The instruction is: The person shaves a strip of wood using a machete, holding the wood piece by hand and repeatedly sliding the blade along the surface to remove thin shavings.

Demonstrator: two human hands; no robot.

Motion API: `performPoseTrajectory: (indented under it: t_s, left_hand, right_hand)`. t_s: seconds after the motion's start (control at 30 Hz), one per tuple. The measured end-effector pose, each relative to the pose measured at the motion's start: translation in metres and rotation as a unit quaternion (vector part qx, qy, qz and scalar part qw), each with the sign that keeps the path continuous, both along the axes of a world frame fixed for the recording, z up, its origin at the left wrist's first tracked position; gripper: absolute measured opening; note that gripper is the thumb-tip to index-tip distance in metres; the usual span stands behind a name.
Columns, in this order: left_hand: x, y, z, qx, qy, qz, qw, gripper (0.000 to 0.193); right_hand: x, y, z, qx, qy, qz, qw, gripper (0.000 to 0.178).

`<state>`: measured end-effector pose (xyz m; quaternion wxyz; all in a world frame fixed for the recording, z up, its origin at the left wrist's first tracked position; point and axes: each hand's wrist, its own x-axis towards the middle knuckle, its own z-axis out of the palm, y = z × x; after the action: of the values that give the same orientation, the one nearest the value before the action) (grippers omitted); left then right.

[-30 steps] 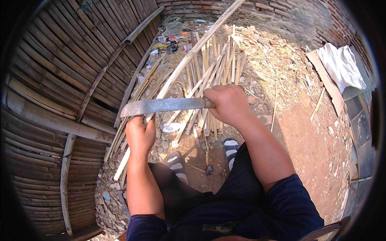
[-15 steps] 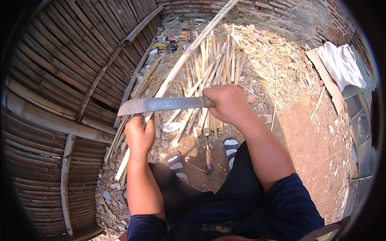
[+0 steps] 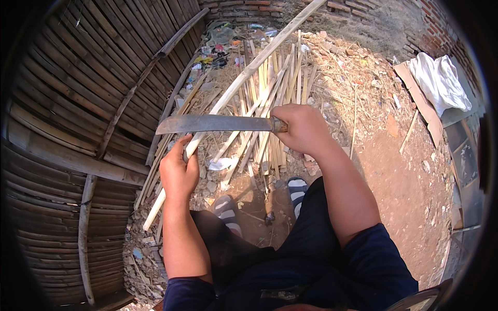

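My right hand (image 3: 302, 130) is wrapped round the wooden handle of a machete (image 3: 223, 123). Its long, worn blade points left and lies across a pale bamboo strip (image 3: 252, 66); whether the edge touches the strip I cannot tell. Just below the blade, my left hand (image 3: 179, 168) grips that strip between thumb and fingers. The strip slants from the lower left, past my left forearm, up toward the far wall. Beneath it, a loose pile of cut bamboo strips (image 3: 282, 85) lies on the ground beyond my feet.
A slatted bamboo wall (image 3: 57, 103) stands close on the left. Far off is a brick wall (image 3: 244, 11). Litter (image 3: 220, 44) and straw cover the ground ahead. At right, a white cloth (image 3: 440, 83) hangs by a brown board (image 3: 423, 106). My sandalled feet (image 3: 297, 194) flank the near ground.
The machete and my right hand have moved slightly up and right, the blade now more level. The bamboo strip has shifted, its far end further right, its lower end slightly left.
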<state>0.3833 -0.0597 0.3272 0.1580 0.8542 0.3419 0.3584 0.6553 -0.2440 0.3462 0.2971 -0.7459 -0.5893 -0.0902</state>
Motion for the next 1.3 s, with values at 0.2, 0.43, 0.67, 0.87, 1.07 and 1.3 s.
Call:
performPoseTrajectory:
  t_s: [0.2, 0.43, 0.67, 0.87, 1.07, 1.3]
  left_hand:
    - [-0.004, 0.004, 0.004, 0.017, 0.009, -0.016, 1.0, 0.036]
    - [0.0, -0.001, 0.01, -0.066, 0.061, -0.039, 0.995, 0.035]
    - [-0.01, 0.004, 0.009, 0.003, 0.058, -0.04, 0.998, 0.037]
    - [-0.01, 0.009, 0.008, 0.029, 0.05, -0.053, 0.997, 0.038]
    - [-0.007, 0.005, 0.008, 0.019, 0.064, -0.059, 0.996, 0.037]
    - [-0.013, 0.011, 0.004, 0.016, 0.036, -0.035, 0.999, 0.033]
  right_hand:
    - [0.045, -0.02, 0.014, -0.013, 0.193, -0.121, 0.974, 0.028]
    - [0.012, -0.009, 0.002, -0.09, 0.068, 0.014, 0.994, 0.025]
    - [0.056, -0.023, 0.011, -0.01, 0.182, -0.086, 0.979, 0.027]
    - [0.07, -0.031, -0.003, 0.048, 0.242, -0.133, 0.96, 0.029]
    - [0.036, -0.023, 0.017, -0.12, 0.21, 0.022, 0.97, 0.044]
    - [0.07, -0.035, 0.005, 0.049, 0.259, -0.111, 0.958, 0.052]
